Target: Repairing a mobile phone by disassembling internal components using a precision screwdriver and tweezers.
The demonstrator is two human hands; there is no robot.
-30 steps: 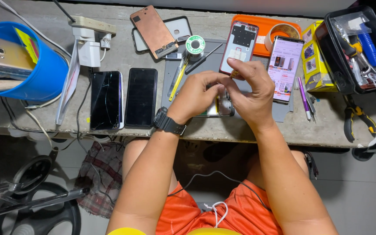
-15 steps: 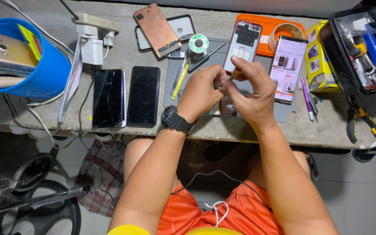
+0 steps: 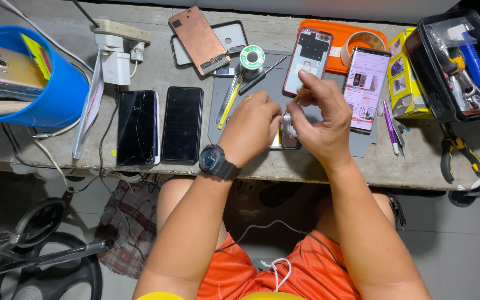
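My left hand (image 3: 251,125), with a black watch on the wrist, and my right hand (image 3: 319,123) meet over a small opened phone (image 3: 288,135) lying on a grey work mat (image 3: 262,83) near the bench's front edge. The left fingers press on the phone and hold it. My right hand pinches a thin tool with a brownish handle (image 3: 301,94), its tip pointing down at the phone. Most of the phone is hidden by both hands.
Two black phones (image 3: 138,128) (image 3: 182,123) lie to the left, beside a blue bucket (image 3: 56,94). Behind are a solder spool (image 3: 251,57), a copper-coloured phone (image 3: 198,40), a phone with its back off (image 3: 308,61) and a lit phone (image 3: 366,88). A black toolbox (image 3: 462,61) and pliers (image 3: 459,153) sit right.
Both hands stay over the small phone, with only slight finger movements. The view has shifted a little.
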